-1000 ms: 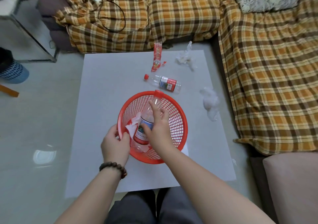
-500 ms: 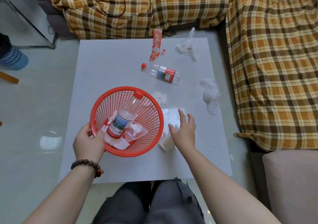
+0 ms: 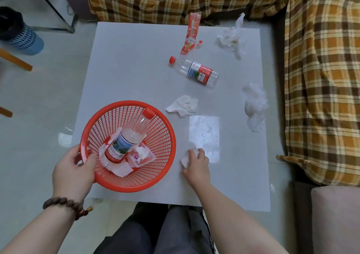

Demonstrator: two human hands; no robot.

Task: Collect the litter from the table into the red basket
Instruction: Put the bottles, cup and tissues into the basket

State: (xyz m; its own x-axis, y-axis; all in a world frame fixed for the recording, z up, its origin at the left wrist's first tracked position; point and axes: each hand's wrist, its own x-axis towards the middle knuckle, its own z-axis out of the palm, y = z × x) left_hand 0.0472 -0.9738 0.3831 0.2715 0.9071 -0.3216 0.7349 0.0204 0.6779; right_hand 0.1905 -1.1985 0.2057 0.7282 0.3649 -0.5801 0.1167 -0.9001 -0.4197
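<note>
Basket: glossy red plastic mesh. Counter: smooth matt grey. Bottle: clear plastic, paper label. Tissue: crumpled paper. Sofa cover: plaid cloth.

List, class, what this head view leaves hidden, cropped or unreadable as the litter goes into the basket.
- White scrap in the right hand: mostly covered by the curled fingers.
- Papers under the bottle in the red basket: partly hidden beneath it.
- Label on the table bottle: print too small.
- Blue bin: cut by the left edge.
</note>
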